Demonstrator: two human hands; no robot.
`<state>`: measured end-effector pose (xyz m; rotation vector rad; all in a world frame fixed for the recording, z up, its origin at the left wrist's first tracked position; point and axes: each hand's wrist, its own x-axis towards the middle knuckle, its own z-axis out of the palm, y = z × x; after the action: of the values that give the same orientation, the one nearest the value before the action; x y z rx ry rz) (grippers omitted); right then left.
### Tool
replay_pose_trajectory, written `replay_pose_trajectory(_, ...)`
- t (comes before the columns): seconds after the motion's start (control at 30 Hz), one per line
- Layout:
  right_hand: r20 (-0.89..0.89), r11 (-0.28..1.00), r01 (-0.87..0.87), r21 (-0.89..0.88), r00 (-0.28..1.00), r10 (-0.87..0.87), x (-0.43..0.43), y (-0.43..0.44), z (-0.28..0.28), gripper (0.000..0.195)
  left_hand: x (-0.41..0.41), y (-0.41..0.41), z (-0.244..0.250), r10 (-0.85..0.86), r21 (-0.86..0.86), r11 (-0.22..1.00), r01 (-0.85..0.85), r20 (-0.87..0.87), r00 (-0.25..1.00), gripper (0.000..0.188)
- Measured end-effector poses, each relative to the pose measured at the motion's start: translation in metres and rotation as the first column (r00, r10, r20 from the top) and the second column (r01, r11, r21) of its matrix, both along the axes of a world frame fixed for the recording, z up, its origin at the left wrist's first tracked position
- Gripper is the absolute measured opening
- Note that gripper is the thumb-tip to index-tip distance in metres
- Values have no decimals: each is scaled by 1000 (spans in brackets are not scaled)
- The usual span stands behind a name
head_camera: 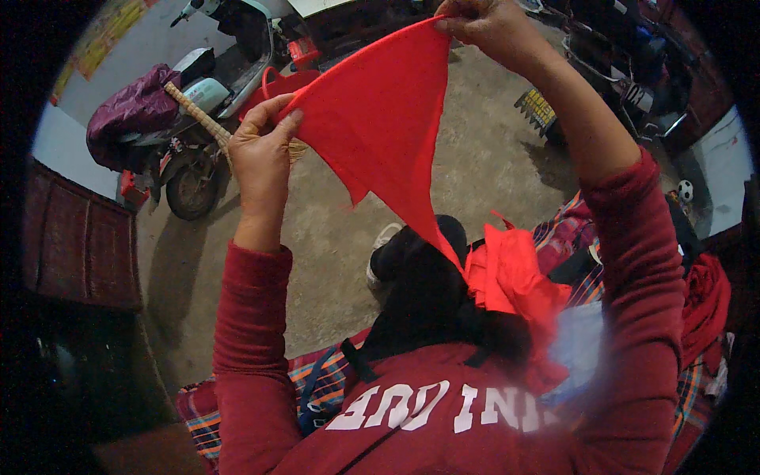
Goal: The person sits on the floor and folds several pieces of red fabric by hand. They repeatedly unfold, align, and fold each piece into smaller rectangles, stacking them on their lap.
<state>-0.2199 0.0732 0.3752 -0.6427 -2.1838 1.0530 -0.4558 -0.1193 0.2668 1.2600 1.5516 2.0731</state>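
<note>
A bright red cloth (pixel 380 113) is stretched taut along its upper edge between my two hands. My left hand (pixel 261 133) pinches one end of that edge between thumb and fingers. Higher up and to the right, my right hand (pixel 490 29) pinches the other end. From there the cloth narrows downward to a point near my knee. More red cloth (pixel 504 273) lies bunched on my lap at the right, where the hanging tip meets it; whether the two are one piece I cannot tell. A pale blue cloth (pixel 576 344), partly blurred, lies beside the bunch.
I sit on a plaid blanket (pixel 320 386). A scooter (pixel 202 101) with a purple cover (pixel 133 113) stands at the left, a straw broom (pixel 202 116) before it. Behind my left hand is a red basket (pixel 291 83). A small football (pixel 685 190) lies at the right.
</note>
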Motion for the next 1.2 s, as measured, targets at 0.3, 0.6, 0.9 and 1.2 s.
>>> replay_pose_trajectory(0.3, 32, 989, -100, 109, 995, 97, 0, 6, 7, 7, -3, -10, 11, 138, -5, 990, -138, -51, 989, 16)
replay_pose_trajectory(0.6, -55, 992, -54, -117, 997, 48, 0, 10, 4, 17, -7, -5, 4, -31, 33, 999, 26, 134, 991, 17)
replay_pose_trajectory(0.9, -225, 943, 73, -324, 962, -152, -13, -2, -5, 19, -10, -6, 6, -3, 76, 997, -18, 271, 963, 33)
replay_pose_trajectory(1.2, -249, 943, 42, -329, 960, -130, -17, 1, -4, 25, -20, -8, 4, 3, 197, 980, -17, 73, 997, 25)
